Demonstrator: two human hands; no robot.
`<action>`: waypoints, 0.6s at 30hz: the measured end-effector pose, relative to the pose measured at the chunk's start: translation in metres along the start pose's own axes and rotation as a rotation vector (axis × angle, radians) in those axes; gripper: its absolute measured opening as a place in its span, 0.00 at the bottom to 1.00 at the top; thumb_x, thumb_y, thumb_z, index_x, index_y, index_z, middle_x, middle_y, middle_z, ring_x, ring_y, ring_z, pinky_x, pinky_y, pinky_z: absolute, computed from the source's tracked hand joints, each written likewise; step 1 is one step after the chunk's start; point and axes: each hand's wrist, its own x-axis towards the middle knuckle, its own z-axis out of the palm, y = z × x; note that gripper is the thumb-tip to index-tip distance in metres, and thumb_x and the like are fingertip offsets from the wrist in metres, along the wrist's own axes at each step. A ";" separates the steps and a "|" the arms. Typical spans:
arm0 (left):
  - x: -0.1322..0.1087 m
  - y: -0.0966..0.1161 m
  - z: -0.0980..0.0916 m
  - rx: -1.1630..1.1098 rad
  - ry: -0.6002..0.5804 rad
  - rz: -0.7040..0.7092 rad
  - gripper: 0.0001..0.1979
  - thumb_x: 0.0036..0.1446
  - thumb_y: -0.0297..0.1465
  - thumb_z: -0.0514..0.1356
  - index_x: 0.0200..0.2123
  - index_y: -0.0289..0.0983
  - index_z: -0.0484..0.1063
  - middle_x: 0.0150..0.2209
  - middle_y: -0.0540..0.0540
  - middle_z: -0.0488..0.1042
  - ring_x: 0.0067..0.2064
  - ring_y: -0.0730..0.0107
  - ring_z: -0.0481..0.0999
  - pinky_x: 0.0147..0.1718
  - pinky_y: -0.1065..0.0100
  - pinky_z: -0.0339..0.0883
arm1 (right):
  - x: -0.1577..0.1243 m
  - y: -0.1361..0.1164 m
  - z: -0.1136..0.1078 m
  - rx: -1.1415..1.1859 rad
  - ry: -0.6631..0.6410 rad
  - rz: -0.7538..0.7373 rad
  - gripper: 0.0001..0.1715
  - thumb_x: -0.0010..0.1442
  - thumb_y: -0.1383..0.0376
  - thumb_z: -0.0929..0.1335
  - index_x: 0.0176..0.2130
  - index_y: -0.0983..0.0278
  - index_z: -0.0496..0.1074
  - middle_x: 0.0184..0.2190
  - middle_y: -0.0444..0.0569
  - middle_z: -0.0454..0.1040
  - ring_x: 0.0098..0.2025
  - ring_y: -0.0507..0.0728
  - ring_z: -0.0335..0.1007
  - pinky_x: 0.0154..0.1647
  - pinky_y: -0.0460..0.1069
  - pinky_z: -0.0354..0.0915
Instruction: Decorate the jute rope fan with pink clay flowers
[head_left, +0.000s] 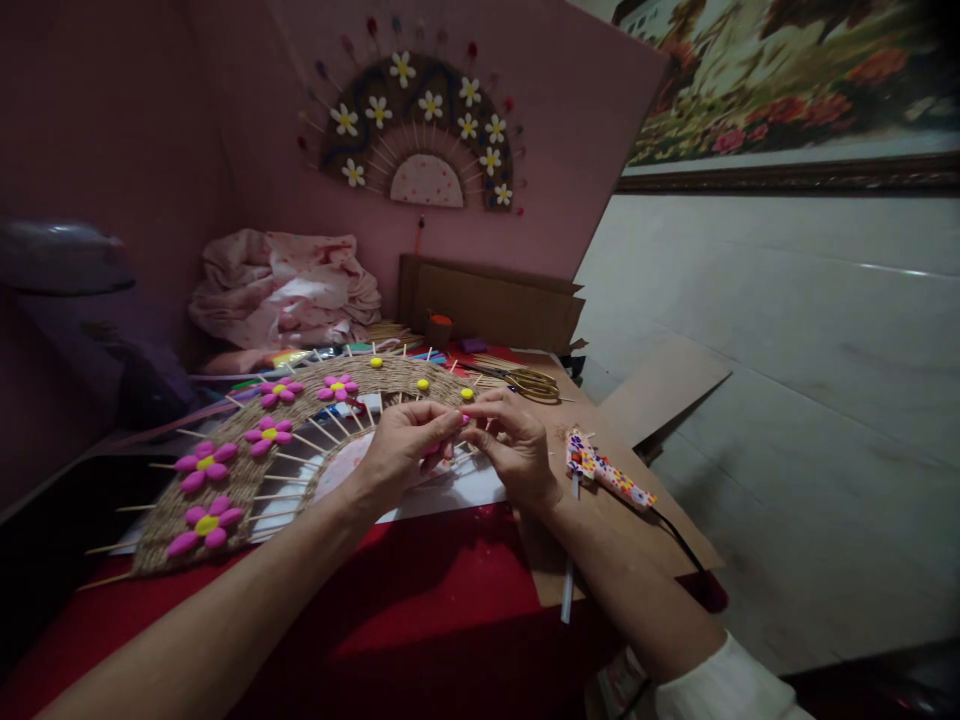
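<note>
My left hand [405, 440] and my right hand [516, 445] meet above the front of a half-round twine-wrapped fan [161, 530]. Their fingertips are pinched together around a small pink piece [464, 418], mostly hidden by the fingers; it looks like clay, and which hand bears it more is unclear. Pink flowers with yellow centres, one of them a flower [206, 522] at the lower left, sit along the fan's left side. Farther right on the band are lone yellow dots, such as a yellow dot [423, 384]. Thin sticks stick out from the fan's edges.
A flower-patterned glue gun [611, 478] with a clear glue stick and a black cord lies on cardboard [675, 530] at right. Scissors [534, 384] rest behind my right hand. Pink cloth [285, 290] is heaped at the back. A finished-looking fan [420, 110] hangs above.
</note>
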 end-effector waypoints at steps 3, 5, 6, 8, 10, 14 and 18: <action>0.000 0.000 0.000 -0.031 -0.009 -0.018 0.16 0.44 0.41 0.67 0.21 0.34 0.68 0.14 0.54 0.65 0.13 0.85 0.55 0.11 0.78 0.45 | 0.000 0.001 0.000 0.001 0.014 -0.023 0.07 0.56 0.64 0.70 0.37 0.56 0.76 0.33 0.46 0.69 0.36 0.54 0.66 0.34 0.49 0.64; 0.000 0.000 -0.001 -0.067 -0.038 -0.045 0.17 0.45 0.42 0.66 0.21 0.34 0.68 0.14 0.54 0.65 0.12 0.85 0.54 0.11 0.78 0.44 | 0.000 0.001 0.001 0.013 0.043 -0.035 0.05 0.56 0.65 0.70 0.35 0.56 0.76 0.32 0.45 0.69 0.37 0.54 0.66 0.35 0.49 0.63; 0.000 -0.001 -0.002 -0.081 -0.049 -0.056 0.18 0.45 0.42 0.66 0.21 0.34 0.67 0.14 0.54 0.65 0.12 0.85 0.54 0.11 0.78 0.43 | 0.000 0.001 0.001 0.020 0.051 -0.039 0.05 0.55 0.65 0.70 0.35 0.56 0.76 0.32 0.45 0.68 0.36 0.53 0.65 0.34 0.49 0.63; 0.001 -0.001 -0.002 -0.094 -0.059 -0.072 0.17 0.44 0.41 0.67 0.20 0.34 0.67 0.13 0.53 0.65 0.12 0.85 0.54 0.11 0.78 0.44 | 0.000 0.001 0.001 0.030 0.049 -0.038 0.06 0.54 0.66 0.71 0.35 0.56 0.76 0.32 0.45 0.68 0.35 0.53 0.65 0.33 0.48 0.62; 0.001 -0.001 -0.003 -0.099 -0.053 -0.082 0.16 0.43 0.39 0.68 0.20 0.34 0.67 0.13 0.53 0.65 0.13 0.85 0.55 0.12 0.78 0.45 | 0.000 0.001 0.001 0.034 0.025 -0.024 0.07 0.54 0.66 0.71 0.36 0.55 0.76 0.32 0.45 0.69 0.35 0.53 0.65 0.32 0.48 0.61; 0.001 0.001 -0.001 -0.112 -0.042 -0.092 0.16 0.43 0.38 0.68 0.20 0.34 0.68 0.13 0.53 0.65 0.13 0.85 0.55 0.12 0.78 0.45 | -0.001 0.001 0.001 0.044 0.021 -0.011 0.07 0.54 0.65 0.71 0.36 0.56 0.76 0.33 0.45 0.69 0.36 0.53 0.65 0.33 0.49 0.62; 0.001 0.000 -0.002 -0.120 -0.052 -0.101 0.17 0.44 0.40 0.67 0.20 0.34 0.68 0.14 0.52 0.65 0.13 0.84 0.56 0.12 0.78 0.45 | 0.000 0.002 0.002 0.047 0.065 -0.035 0.06 0.53 0.67 0.71 0.34 0.56 0.76 0.32 0.45 0.68 0.35 0.53 0.65 0.32 0.48 0.62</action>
